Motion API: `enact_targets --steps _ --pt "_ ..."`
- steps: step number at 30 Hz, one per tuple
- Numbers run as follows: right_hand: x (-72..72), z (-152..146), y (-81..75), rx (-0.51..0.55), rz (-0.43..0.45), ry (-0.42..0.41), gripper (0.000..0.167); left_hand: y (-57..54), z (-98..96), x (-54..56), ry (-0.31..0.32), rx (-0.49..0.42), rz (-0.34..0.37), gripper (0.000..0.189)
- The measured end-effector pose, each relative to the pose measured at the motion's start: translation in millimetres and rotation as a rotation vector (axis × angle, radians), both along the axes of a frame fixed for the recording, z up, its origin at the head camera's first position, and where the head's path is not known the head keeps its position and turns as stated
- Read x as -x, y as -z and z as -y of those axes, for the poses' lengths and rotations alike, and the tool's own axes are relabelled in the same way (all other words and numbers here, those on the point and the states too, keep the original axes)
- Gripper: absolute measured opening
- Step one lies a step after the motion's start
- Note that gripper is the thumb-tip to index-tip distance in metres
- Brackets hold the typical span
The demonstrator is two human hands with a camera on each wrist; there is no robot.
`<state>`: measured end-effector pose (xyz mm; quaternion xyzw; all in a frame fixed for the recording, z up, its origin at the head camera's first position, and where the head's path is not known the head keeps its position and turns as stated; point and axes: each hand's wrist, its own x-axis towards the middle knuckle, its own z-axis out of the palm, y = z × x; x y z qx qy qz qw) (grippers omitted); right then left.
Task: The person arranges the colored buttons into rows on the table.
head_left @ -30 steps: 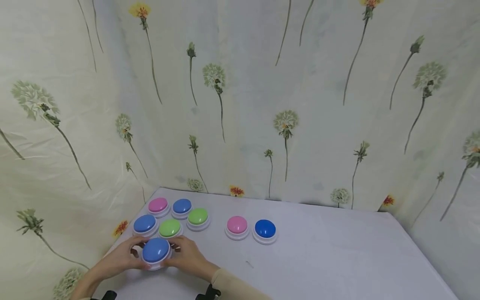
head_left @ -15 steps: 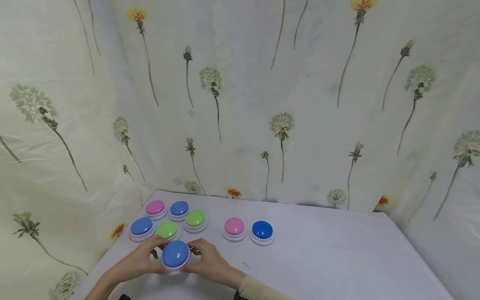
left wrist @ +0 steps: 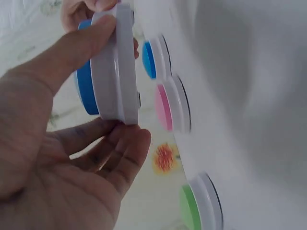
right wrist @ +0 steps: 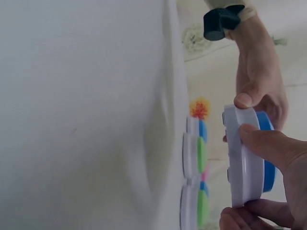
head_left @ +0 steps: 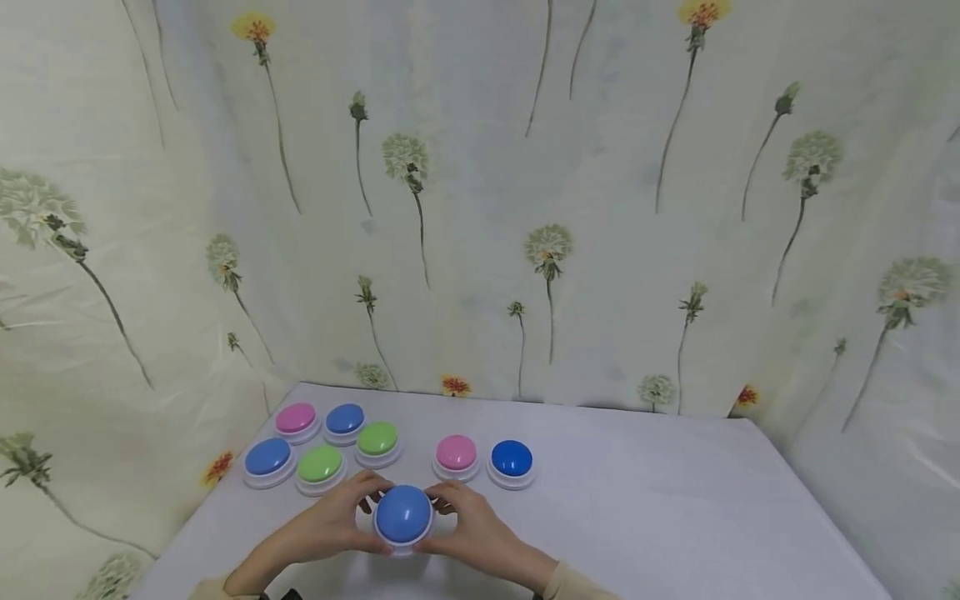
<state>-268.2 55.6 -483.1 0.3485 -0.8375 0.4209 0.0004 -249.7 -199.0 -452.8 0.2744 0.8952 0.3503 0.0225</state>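
Observation:
Both hands hold one blue push button (head_left: 403, 513) with a white round base, at the near side of the table in the head view. My left hand (head_left: 333, 521) grips its left rim between thumb and fingers; my right hand (head_left: 480, 529) grips the right rim the same way. In the left wrist view the base (left wrist: 115, 72) of this button is raised off the table, its small dark feet showing. The right wrist view also shows a gap between the held button (right wrist: 244, 158) and the tabletop.
Left of the hands stand a pink button (head_left: 296, 418), two blue buttons (head_left: 267, 457) and two green buttons (head_left: 320, 464) in a cluster. Behind the hands are a pink button (head_left: 456, 453) and a darker blue button (head_left: 512, 459). A flowered cloth (head_left: 480, 208) hangs behind the white table (head_left: 675, 500).
Both hands have carried the blue button to the right, away from the cluster at left, uncovering the front green button. The head view has shifted slightly.

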Motion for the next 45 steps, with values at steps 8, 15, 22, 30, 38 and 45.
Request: enact_targets --steps 8,15,22,30,38,45 --pt "-11.2 -50 -10.1 -0.028 -0.024 0.066 0.061 -4.5 -51.0 1.2 0.060 -0.031 -0.011 0.071" --pt "-19.0 -85 -8.6 -0.030 -0.018 0.104 0.060 -3.8 -89.6 5.8 0.098 -0.040 0.056 0.067" --pt "-26.3 -108 -5.8 -0.079 0.059 0.143 0.060 2.1 -117.3 5.3 0.065 0.020 0.084 0.072" --pt "-27.0 -140 -0.6 -0.118 0.083 0.161 0.060 15.3 -150.1 6.7 0.089 0.038 -0.006 0.080" --pt "-11.8 -179 1.1 -0.094 0.063 0.176 0.061 23.9 -195.0 17.1 0.032 0.060 -0.076 0.078" --pt "11.2 -206 9.2 -0.110 0.043 0.213 0.061 35.2 -231.8 34.3 -0.011 0.046 -0.151 0.071"
